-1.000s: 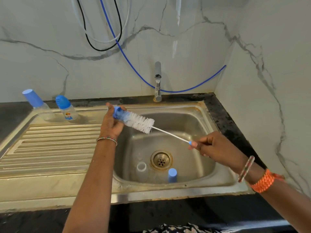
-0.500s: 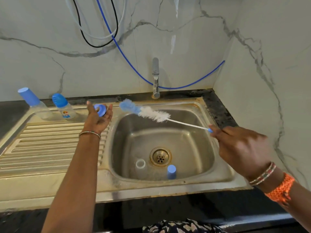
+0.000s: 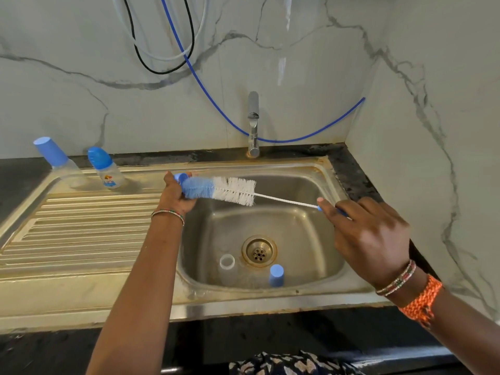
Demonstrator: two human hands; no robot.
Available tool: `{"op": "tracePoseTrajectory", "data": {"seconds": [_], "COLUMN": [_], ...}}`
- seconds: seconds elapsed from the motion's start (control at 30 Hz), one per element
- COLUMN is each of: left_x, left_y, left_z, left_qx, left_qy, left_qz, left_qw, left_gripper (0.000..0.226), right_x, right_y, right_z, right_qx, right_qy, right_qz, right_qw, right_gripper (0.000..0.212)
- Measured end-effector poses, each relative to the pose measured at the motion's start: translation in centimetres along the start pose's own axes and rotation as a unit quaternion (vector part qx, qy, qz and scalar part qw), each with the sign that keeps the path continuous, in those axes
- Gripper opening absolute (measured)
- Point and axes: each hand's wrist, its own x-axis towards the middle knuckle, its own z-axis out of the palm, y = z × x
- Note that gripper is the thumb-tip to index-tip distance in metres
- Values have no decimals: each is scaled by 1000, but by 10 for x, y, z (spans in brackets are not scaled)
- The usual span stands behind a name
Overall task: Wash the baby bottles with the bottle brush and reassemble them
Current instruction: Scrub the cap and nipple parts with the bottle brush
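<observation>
The left hand (image 3: pixel 177 197) holds a small blue bottle ring (image 3: pixel 180 177) at the sink's ten o'clock rim, with the blue tip of the bottle brush (image 3: pixel 221 191) against it. The right hand (image 3: pixel 370 234) pinches the brush's blue handle at three o'clock, the wire stem spanning the basin (image 3: pixel 311 239). Inside, a clear bottle body (image 3: pixel 227 269) stands at seven o'clock of the drain (image 3: pixel 259 250) and a blue cap (image 3: pixel 276 275) at five o'clock. Two capped baby bottles (image 3: pixel 107 169) stand on the drainboard's (image 3: pixel 81 228) far edge, at ten o'clock. The tap (image 3: pixel 253 123) rises at twelve.
</observation>
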Motion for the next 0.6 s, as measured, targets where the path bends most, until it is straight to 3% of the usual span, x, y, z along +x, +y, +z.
{"op": "tracePoseTrajectory", "data": {"seconds": [0.23, 0.47, 0.6], "left_x": [1, -1, -14], "left_y": [-10, -7, -10], "left_z": [16, 17, 19], "left_qx": [-25, -29, -20], "left_qy": [-23, -42, -87], "left_qz": [-36, -57, -60], "left_qw": [999, 997, 994], "left_gripper": [67, 49, 45], "right_x": [4, 0, 4], "right_y": [-4, 0, -2], "right_z": [4, 0, -8], "right_qx": [-20, -28, 54], "right_qy": [27, 65, -19], "right_qz": [34, 13, 59], "right_qw": [999, 997, 997], "right_gripper": [30, 31, 19]}}
